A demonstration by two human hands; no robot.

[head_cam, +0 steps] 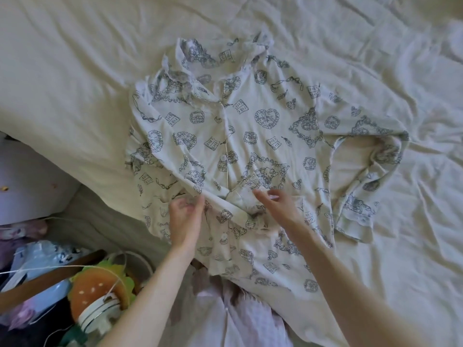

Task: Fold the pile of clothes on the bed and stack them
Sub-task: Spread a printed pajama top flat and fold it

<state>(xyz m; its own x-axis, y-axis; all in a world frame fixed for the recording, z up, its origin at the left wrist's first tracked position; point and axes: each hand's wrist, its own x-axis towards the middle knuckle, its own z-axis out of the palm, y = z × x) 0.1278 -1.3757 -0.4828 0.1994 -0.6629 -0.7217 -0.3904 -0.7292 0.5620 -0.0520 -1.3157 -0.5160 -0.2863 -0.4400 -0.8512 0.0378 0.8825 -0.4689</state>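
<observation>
A white pajama shirt (250,126) with a dark blue print lies front-up on the bed, collar at the far end, buttons down the middle. Its right sleeve (363,176) bends back toward me. My left hand (185,219) pinches a fold of the shirt's lower left front. Over the lower button line, my right hand (278,204) hovers with relaxed, spread fingers and holds nothing. The hem hangs over the near edge of the bed.
The cream bedsheet (375,58) is rumpled all around the shirt. A pale pink garment (225,316) lies under the hem near me. Left of the bed sit a white box (30,181), a burger-shaped toy (100,289) and cluttered items with a white cord.
</observation>
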